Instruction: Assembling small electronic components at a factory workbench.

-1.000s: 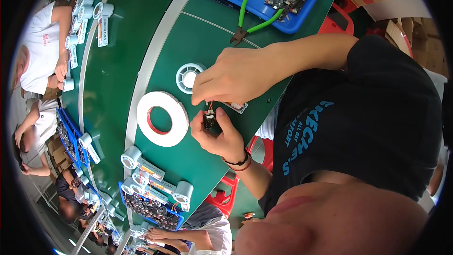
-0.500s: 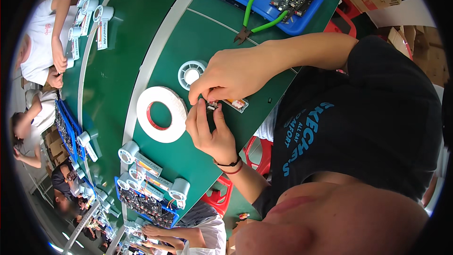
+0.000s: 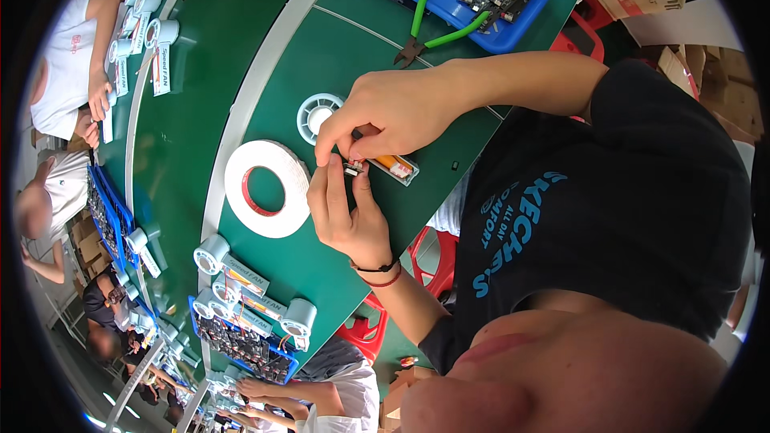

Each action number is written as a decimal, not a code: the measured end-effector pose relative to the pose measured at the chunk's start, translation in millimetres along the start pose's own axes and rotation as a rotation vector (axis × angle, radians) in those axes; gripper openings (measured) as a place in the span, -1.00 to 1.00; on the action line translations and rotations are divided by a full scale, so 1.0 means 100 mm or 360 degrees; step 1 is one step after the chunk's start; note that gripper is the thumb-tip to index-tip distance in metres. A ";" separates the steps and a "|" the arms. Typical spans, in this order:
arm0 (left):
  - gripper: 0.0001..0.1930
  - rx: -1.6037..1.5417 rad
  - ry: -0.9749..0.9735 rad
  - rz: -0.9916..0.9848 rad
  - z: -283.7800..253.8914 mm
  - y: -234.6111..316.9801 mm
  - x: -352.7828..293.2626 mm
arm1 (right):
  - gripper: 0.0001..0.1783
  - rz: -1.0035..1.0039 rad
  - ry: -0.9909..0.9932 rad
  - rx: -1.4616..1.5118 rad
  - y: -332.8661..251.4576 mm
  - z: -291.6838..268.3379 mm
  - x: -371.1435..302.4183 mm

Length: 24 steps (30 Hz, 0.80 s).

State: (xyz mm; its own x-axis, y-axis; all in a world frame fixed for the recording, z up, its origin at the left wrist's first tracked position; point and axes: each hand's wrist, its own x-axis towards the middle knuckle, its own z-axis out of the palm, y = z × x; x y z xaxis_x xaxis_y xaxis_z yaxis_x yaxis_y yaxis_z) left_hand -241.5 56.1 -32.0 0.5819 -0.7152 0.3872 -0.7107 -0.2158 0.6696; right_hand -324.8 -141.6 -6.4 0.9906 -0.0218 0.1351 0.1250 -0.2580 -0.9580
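Circuit board point(image 3: 352, 169) is pinched by the left hand point(image 3: 351, 224); right hand point(image 3: 397, 112) grip is unclear.

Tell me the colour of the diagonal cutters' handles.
The handles are bright green; see the head view.

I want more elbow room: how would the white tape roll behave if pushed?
Lying flat, the tape roll would probably slide rather than roll. Its broad ring looks unlikely to tip. Stood on edge, its round rim could roll.

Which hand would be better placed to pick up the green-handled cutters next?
Probably the right hand: it lies nearer the cutters. The left hand is farther off, and its fingers hold a small part.
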 end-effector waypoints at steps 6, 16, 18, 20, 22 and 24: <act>-0.56 0.0322 0.0034 0.0194 0.03 -0.13 0.09 | -0.71 -0.0317 0.0173 -0.0372 0.20 0.03 0.08; -0.62 0.0553 0.0031 0.0281 0.15 -0.12 0.14 | -0.74 -0.0312 0.0217 -0.0370 0.27 -0.06 0.05; -0.63 0.0647 -0.0050 0.0254 0.13 -0.09 0.14 | -0.74 -0.0339 0.0261 -0.0280 0.29 -0.04 0.07; -0.64 0.0698 -0.0051 0.0276 0.13 -0.07 0.15 | -0.74 -0.0331 0.0253 -0.0287 0.31 -0.02 0.08; -0.65 0.0804 -0.0074 0.0313 0.14 -0.05 0.15 | -0.74 -0.0304 0.0241 -0.0281 0.31 -0.02 0.08; -0.64 0.0794 -0.0074 0.0308 0.15 -0.02 0.16 | -0.72 -0.0287 0.0230 -0.0283 0.31 -0.05 0.06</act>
State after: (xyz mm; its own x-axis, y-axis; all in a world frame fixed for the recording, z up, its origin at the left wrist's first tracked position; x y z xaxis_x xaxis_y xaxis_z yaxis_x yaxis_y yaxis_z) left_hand -236.5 35.2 -36.1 0.4117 -0.7993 0.4377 -0.9113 -0.3587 0.2021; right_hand -315.4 -154.4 -33.8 0.9334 -0.0947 0.3460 0.2738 -0.4352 -0.8577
